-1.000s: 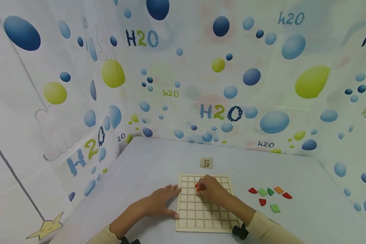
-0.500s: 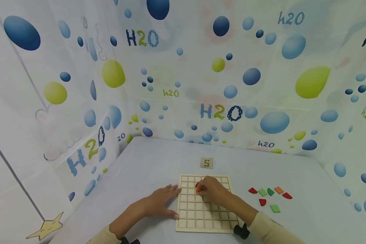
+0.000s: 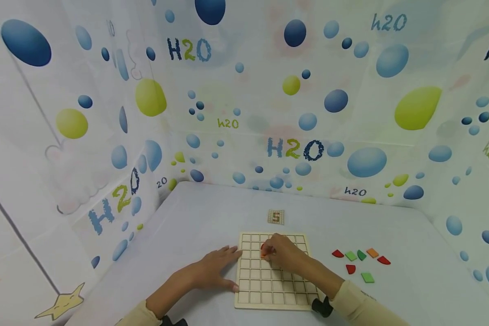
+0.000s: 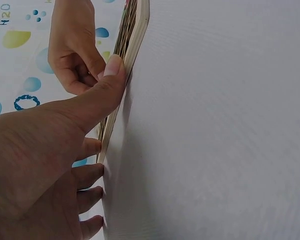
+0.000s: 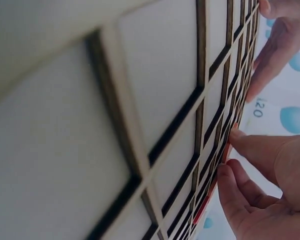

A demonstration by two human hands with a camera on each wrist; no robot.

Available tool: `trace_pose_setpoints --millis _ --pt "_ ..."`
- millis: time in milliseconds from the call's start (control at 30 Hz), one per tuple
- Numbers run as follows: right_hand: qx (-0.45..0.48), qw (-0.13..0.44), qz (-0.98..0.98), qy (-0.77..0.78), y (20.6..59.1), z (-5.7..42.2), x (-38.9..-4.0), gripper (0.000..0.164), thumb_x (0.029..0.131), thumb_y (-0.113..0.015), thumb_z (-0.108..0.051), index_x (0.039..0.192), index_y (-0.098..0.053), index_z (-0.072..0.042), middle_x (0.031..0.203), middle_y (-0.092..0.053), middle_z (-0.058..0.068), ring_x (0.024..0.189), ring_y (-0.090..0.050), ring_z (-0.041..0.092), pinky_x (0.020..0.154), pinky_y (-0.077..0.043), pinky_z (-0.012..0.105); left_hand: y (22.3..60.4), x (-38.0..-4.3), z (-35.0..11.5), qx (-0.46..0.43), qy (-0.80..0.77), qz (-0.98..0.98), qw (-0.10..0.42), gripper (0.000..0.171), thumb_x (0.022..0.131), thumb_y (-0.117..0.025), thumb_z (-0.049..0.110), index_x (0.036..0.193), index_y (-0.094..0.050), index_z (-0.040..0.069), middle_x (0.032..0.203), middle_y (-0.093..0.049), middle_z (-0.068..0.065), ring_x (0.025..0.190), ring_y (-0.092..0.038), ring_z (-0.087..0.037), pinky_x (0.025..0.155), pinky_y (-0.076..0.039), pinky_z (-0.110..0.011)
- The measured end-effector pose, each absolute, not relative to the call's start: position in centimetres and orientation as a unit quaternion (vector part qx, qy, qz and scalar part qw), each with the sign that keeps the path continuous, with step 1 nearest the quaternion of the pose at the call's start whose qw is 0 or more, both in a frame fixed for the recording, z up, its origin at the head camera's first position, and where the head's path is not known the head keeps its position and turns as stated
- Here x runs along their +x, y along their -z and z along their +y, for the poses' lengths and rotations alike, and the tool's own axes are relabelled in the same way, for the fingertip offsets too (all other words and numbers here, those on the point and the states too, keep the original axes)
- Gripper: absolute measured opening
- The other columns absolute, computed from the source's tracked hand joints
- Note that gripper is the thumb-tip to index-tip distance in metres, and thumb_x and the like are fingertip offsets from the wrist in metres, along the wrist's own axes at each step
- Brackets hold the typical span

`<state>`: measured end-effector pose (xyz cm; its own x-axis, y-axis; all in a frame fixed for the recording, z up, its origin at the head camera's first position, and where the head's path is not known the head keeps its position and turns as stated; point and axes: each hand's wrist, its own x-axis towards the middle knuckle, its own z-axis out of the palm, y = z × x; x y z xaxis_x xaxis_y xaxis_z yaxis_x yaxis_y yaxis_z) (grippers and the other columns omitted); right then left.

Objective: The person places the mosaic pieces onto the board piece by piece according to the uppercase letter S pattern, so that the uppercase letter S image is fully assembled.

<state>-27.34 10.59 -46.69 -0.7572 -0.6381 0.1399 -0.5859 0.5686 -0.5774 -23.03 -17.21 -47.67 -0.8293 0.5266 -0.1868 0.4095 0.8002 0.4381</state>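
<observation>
Pinched between thumb and curled fingers of the right hand (image 3: pixel 283 254): one orange piece (image 3: pixel 263 255), on the grid board (image 3: pixel 277 309), left of its middle and toward its far edge. Low against the bars; cannot tell whether fully seated in a cell. Largely covered by fingertips, so direction and long axis unreadable. Just beyond the orange, also on the board and partly hidden: one red piece (image 3: pixel 262 247).

Flat on the white table (image 3: pixel 191 213), with bars running near to far and side to side: the single board. At its left edge, fingers outstretched and thumb spread, gripping nothing: the left hand (image 3: pixel 213 270), thumb tip touching the wooden side in the left wrist view.

Right of the board, loose and spread in a small group, seven pieces in all: three red quarter-rounds (image 3: pixel 337 254), two light green squares (image 3: pixel 367 278), one dark green piece (image 3: pixel 361 256), one orange square (image 3: pixel 372 253). Rightmost red slanting lengthwise from far left to near right; farther light green turned cornerwise.

Beyond the far edge of the board: one small card (image 3: pixel 275 217), marked with what looks like a 5 or an S. Around the forearms, two pale sleeves (image 3: pixel 362 305). Behind everything, a white backdrop (image 3: pixel 252 99) printed with blue and yellow-green spots and H2O lettering.
</observation>
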Motion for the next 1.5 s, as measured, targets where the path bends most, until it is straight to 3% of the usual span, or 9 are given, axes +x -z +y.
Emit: trace_pose_setpoints --millis 300,533,700,933,1067,1333,1500 --pt "-0.336 0.035 0.888 0.311 46.0 13.7 -27.7 0.008 0.099 -0.074 -0.009 0.108 -0.074 -0.008 0.105 -0.065 0.004 0.096 -0.063 0.021 0.085 -0.058 0.034 47.9 -23.0 -17.1 0.246 -0.189 0.938 0.153 0.101 0.086 -0.081 0.061 0.164 -0.039 0.013 0.172 -0.033 -0.013 0.159 -0.027 -0.04 0.124 -0.028 -0.066" --pt "-0.256 -0.016 0.912 0.321 44.1 19.1 -28.7 0.01 0.1 -0.073 -0.012 0.11 -0.073 -0.009 0.105 -0.067 -0.002 0.099 -0.066 0.016 0.093 -0.062 0.04 47.7 -22.8 -17.1 0.235 -0.187 0.941 0.156 0.102 0.085 -0.081 0.061 0.164 -0.039 0.012 0.172 -0.033 -0.013 0.159 -0.027 -0.041 0.124 -0.028 -0.066" --pt "-0.196 -0.025 0.919 0.34 44.0 23.8 -28.9 0.015 0.099 -0.075 -0.015 0.112 -0.073 -0.006 0.107 -0.07 0.002 0.101 -0.069 0.019 0.093 -0.062 0.042 47.8 -22.9 -17.4 0.235 -0.186 0.94 0.164 0.102 0.085 -0.08 0.063 0.164 -0.038 0.014 0.172 -0.033 -0.013 0.159 -0.027 -0.041 0.124 -0.028 -0.067" --pt "-0.168 0.046 0.925 0.337 45.8 28.7 -29.1 0.029 0.097 -0.077 -0.016 0.122 -0.07 -0.003 0.118 -0.07 0.009 0.11 -0.067 0.027 0.097 -0.06 0.048 47.9 -22.9 -17.4 0.239 -0.195 0.938 0.161 0.101 0.085 -0.081 0.062 0.164 -0.039 0.013 0.172 -0.033 -0.014 0.159 -0.027 -0.042 0.123 -0.028 -0.068" --pt "-0.162 0.09 0.93 0.318 46.7 29.7 -29.2 0.033 0.092 -0.081 -0.014 0.122 -0.069 -0.006 0.117 -0.069 0.006 0.112 -0.065 0.027 0.099 -0.058 0.051 47.8 -22.9 -17.2 0.236 -0.193 0.939 0.161 0.101 0.085 -0.081 0.062 0.164 -0.039 0.013 0.172 -0.033 -0.013 0.159 -0.027 -0.042 0.124 -0.028 -0.068" --pt "-0.179 0.081 0.942 0.274 46.6 29.5 -29.2 0.018 0.091 -0.078 -0.006 0.107 -0.071 -0.011 0.098 -0.063 0.0 0.093 -0.055 0.019 0.082 -0.054 0.038 47.4 -23.1 -16.7 0.238 -0.192 0.939 0.155 0.101 0.085 -0.08 0.062 0.164 -0.038 0.014 0.172 -0.033 -0.013 0.159 -0.027 -0.041 0.124 -0.028 -0.066" --pt "-0.175 0.058 0.948 0.26 47.1 29.0 -29.2 0.014 0.093 -0.081 -0.017 0.101 -0.071 -0.012 0.093 -0.062 -0.003 0.087 -0.054 0.016 0.076 -0.052 0.03 47.4 -23.2 -16.5 0.243 -0.194 0.938 0.153 0.101 0.086 -0.081 0.061 0.163 -0.039 0.012 0.171 -0.034 -0.014 0.159 -0.028 -0.042 0.123 -0.029 -0.067"
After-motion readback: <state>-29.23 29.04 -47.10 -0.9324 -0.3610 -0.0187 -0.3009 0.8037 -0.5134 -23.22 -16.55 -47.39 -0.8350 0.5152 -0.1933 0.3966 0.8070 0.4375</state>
